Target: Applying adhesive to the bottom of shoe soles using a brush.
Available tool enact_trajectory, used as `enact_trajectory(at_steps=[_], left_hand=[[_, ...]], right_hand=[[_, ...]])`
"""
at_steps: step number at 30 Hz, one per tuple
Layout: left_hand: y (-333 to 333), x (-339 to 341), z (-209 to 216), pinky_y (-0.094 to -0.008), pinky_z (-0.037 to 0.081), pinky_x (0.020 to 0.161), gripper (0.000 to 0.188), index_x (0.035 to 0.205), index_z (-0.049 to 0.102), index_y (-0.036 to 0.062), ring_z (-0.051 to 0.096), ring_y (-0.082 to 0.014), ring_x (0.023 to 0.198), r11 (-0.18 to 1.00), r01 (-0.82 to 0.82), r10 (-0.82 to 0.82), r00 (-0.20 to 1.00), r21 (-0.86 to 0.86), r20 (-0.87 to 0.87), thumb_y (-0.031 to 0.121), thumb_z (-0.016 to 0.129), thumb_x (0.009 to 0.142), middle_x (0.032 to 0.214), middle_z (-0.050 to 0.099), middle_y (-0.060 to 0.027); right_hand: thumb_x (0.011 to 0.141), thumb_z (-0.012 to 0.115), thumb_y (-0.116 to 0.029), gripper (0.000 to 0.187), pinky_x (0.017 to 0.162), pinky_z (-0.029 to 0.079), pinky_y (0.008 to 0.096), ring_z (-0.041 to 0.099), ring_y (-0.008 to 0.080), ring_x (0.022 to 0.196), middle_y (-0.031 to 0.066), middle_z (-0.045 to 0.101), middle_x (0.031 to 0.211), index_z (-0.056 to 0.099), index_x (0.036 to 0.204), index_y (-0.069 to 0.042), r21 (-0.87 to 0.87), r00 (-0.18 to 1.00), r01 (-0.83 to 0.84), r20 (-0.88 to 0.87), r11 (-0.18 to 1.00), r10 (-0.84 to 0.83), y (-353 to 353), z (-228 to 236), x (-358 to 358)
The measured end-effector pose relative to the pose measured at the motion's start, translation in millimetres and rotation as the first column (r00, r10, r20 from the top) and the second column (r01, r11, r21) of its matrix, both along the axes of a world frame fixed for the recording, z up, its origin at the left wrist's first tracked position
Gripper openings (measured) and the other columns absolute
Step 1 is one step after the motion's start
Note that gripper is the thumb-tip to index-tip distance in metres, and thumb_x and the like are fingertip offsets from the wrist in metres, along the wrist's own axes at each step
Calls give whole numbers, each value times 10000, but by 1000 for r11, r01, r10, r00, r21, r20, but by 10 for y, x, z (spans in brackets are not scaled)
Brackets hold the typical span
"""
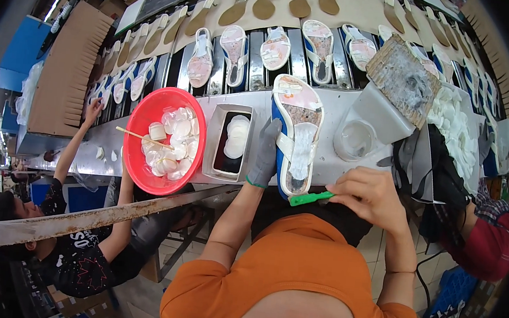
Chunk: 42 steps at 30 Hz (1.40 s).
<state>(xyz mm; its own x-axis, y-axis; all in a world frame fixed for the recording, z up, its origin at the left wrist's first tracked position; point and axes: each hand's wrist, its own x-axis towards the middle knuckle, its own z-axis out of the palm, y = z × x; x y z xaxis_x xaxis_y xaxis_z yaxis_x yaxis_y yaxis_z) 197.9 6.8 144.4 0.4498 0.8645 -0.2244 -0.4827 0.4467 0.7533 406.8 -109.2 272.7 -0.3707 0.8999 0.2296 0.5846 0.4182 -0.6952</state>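
My left hand (263,155), in a grey glove, grips the side of a blue and white shoe upper (304,140) whose underside faces up. White straps cross it, and its middle and toe carry pale patches. Between the fingers and thumb of my bare right hand (367,194) is a small green brush-like tool (311,198); its end lies at the shoe's near tip, touching it or very close. Its bristles, if any, cannot be made out. Right of the shoe stands a translucent cup (355,140) holding whitish stuff.
Left are a grey box (206,155) with white round pieces (236,136) and a red basin (130,160) of similar pieces with a stick. Beyond, a conveyor (171,70) carries several shoes and soles. A crusted board (402,81) leans right. Co-workers sit at both sides; one's hand (93,110) touches a shoe.
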Motion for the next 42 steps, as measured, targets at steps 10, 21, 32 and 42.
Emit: enact_trajectory(at_steps=[10,21,32,42], left_hand=[[-48,168,388,-327,503,895,521,1347,439,31,609,-194,1049,989,76,-58,989,-131,135,383,442,963,1196,589,-112],[1601,-636,1575,-375,514,891,516,1222,462,53,578,-213,1053,309,-880,758,457,360,466,114,731,785,1148,563,-116],[3509,-1814,417,-415,531,854,792,1306,394,39,623,-279,963,-110,-968,939,-176,227,-297,-4,794,624,1217,579,-154],[4037,-2310,-654,-420,483,931,468,1228,558,31,614,-285,1044,335,-872,919,386,-356,-81,166,691,799,1232,613,-102]], right_hand=[[798,717,-99,131,579,461,320,611,243,670,95,614,777,684,902,-26,328,806,580,-99,746,-584,667,-67,91],[880,640,-2,154,613,367,160,525,37,718,-4,630,874,655,1031,26,4,510,719,-683,695,-523,456,-126,454],[929,578,-40,169,516,311,152,426,21,599,67,647,944,628,1083,8,-14,455,758,-704,652,-545,240,-334,667],[891,618,-41,192,536,321,159,440,26,619,17,615,883,637,1070,27,-256,504,694,-494,672,-709,5,-330,620]])
